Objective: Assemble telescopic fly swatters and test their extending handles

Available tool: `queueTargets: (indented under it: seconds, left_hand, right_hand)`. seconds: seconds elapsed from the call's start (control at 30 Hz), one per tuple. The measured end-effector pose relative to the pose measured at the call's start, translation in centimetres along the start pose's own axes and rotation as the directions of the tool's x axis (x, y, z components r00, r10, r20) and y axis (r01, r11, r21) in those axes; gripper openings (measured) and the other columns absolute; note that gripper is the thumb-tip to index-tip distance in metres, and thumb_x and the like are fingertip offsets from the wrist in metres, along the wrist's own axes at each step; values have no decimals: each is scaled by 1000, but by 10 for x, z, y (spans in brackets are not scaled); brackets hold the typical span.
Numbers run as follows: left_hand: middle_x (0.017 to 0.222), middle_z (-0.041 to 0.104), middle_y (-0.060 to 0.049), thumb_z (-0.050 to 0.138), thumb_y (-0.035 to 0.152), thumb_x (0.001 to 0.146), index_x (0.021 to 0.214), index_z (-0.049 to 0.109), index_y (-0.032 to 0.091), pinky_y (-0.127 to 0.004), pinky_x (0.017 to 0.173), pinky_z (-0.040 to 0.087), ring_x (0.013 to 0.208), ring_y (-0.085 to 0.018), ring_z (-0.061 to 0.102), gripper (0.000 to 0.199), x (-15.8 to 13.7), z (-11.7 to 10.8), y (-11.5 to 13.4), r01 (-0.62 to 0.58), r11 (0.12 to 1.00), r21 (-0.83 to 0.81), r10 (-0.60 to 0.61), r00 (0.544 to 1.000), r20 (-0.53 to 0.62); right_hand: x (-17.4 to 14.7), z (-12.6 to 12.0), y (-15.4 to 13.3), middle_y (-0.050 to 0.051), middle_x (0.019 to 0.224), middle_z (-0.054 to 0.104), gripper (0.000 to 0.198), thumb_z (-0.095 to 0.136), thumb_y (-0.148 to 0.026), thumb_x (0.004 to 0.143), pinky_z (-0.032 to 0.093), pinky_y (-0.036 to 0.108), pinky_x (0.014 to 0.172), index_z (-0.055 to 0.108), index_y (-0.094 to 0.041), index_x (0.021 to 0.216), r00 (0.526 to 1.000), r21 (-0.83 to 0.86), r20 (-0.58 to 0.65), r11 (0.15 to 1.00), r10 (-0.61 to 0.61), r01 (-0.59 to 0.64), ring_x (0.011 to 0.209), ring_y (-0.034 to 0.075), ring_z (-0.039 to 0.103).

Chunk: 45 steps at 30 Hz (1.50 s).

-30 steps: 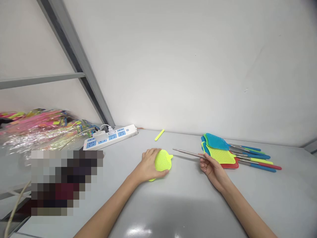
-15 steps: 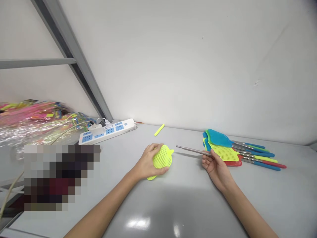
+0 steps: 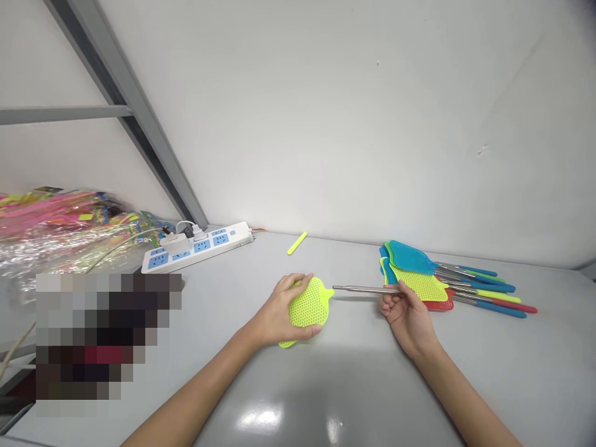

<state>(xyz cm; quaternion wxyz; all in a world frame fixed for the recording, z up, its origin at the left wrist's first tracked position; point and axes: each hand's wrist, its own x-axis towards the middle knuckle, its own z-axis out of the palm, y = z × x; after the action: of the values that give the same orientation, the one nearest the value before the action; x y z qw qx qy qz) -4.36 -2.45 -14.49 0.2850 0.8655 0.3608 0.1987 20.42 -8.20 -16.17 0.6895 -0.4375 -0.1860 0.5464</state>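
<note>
- Head view: the left hand [image 3: 274, 313] has its grip clamped on a lime-yellow mesh head [image 3: 311, 310], fingers over the far edge and thumb along the near one.
- That mesh head lies low over the grey surface [image 3: 298, 385], left of the rod, its short neck pointing right.
- The right hand [image 3: 410, 316] has its grip closed on a slim metal rod [image 3: 363, 289], pinched between thumb and fingers.
- The rod's free end points left and meets the neck's tip in this view; whether they touch, I cannot tell.
- Just beyond the right hand lies a pile of fly swatters [image 3: 412, 259], blue, green, yellow and red, handles pointing right.
- Behind the mesh head, near the wall [image 3: 335, 136], lies a thin yellow strip [image 3: 297, 243].
- Farther left sit a white power strip [image 3: 238, 234] and clear plastic packaging [image 3: 69, 230] with colourful contents.
</note>
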Motion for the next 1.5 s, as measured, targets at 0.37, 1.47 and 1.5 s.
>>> queueTargets:
  seconds: [0.37,1.47,1.5]
  left_hand:
    - [118,36,-8,62,50,57,130,25,23,-40,95,26,111,-28,30,86,0,-3,1,-14,998,62,15,1000,-14]
    - [71,55,0,38,41,78,72,51,19,-25,60,37,71,-17,50,26,-4,8,22,310,933,-184,-301,951,73]
    - [71,55,0,39,40,78,72,52,19,-25,60,37,70,-17,50,26,-5,8,22,317,929,-190,-308,948,74]
  right_hand:
    - [-1,-2,1,-1,49,49,20,54,-36,71,36,22,43,60,-19,63,998,-40,-23,998,-51,50,47,10,46]
    - [-16,12,11,-2,48,52,29,44,-43,78,36,21,35,50,-19,63,987,-176,108,975,-121,139,40,11,47]
    - [-17,13,11,-2,49,52,29,42,-42,79,37,21,35,49,-19,64,985,-176,117,974,-126,145,41,11,47]
